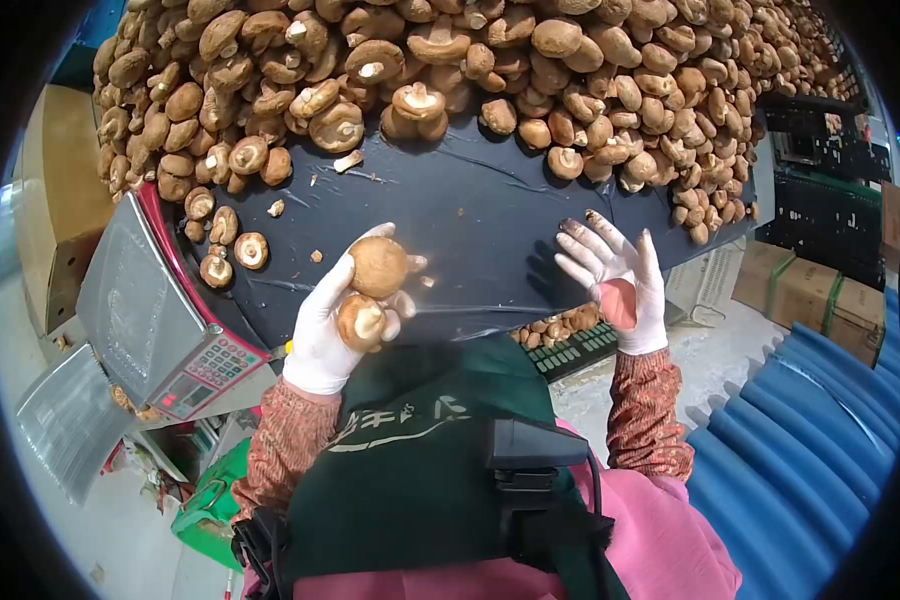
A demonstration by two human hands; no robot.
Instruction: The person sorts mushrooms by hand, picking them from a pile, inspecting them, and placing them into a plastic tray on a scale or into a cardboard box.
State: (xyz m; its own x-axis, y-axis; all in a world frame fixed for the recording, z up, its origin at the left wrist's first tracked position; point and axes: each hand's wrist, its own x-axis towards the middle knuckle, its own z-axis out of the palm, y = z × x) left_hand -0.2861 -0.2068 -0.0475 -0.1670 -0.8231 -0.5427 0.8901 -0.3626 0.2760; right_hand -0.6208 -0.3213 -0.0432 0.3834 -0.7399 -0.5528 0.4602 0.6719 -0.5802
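Observation:
In the head view my left hand (335,320), in a white glove, holds two brown mushrooms, a round cap (378,267) above and a second one (361,322) with its pale stem showing below. My right hand (613,270) is gloved too, with a hole at the palm and dark fingertips; its fingers are spread and it holds nothing. Both hands are over the near side of the dark-covered table (450,215). A large heap of mushrooms (570,60) lies along the far side. A few loose ones (251,251) rest at the left.
A scale (160,310) with a keypad stands at the left, beside a cardboard box (70,210). Below the table edge is a green crate (580,350) with mushrooms. Cardboard boxes (810,295) and blue corrugated sheeting (790,440) are at the right. A green bag (210,505) sits lower left.

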